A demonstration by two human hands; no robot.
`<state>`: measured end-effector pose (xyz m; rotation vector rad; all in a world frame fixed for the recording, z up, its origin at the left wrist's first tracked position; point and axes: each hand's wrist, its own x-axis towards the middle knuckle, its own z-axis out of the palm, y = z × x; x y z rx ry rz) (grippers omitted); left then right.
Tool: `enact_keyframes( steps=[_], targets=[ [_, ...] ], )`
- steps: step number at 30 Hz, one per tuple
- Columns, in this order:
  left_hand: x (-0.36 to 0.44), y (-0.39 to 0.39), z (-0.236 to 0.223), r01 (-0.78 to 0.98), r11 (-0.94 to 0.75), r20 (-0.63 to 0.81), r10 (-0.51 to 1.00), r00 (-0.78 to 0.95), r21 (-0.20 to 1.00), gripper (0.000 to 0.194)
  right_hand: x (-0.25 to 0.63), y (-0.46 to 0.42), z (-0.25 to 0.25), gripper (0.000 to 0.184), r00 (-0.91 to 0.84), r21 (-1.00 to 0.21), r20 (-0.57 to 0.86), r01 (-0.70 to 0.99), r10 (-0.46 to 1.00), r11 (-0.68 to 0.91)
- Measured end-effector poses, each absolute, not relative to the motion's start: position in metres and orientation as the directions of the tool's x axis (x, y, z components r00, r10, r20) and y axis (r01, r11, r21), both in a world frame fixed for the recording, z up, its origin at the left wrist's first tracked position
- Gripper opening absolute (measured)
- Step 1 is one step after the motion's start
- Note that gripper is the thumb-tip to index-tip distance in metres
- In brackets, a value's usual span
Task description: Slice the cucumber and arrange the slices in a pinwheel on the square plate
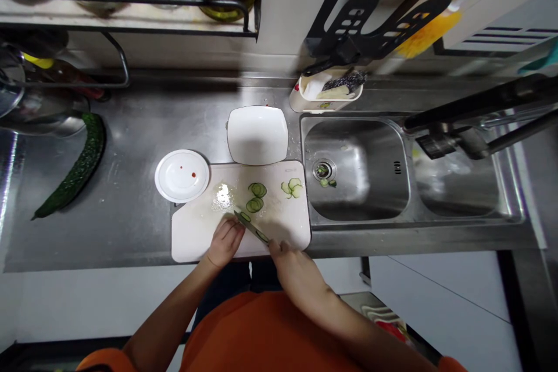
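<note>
A white cutting board (196, 232) lies on the steel counter in front of me. Several cucumber slices (256, 196) lie on it, with more slices (292, 187) near its right edge. My right hand (290, 261) is closed on a knife (251, 226) whose blade slants up and left across the board. My left hand (225, 241) rests on the board beside the blade tip, fingers curled; whatever it holds down is hidden. A slice sticks to the blade.
A square white plate (257, 135) sits behind the board, a round white saucer (182, 176) to its left. A whole cucumber (76, 170) lies far left. The sink (357, 168) with scraps by its drain is right of the board, with a soap tray (326, 93) behind it.
</note>
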<state>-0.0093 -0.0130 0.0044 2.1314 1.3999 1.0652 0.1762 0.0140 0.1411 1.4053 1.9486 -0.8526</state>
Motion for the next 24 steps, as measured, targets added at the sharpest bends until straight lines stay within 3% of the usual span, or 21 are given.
enact_keyframes(
  steps=[24],
  targets=[
    [-0.011, -0.016, 0.001, 0.607, -0.41, 0.351, 0.91, 0.221, 0.681, 0.016, 0.169, 0.021, 0.131, 0.038, -0.307, -0.166, -0.766, 0.944, 0.565, 0.287]
  ],
)
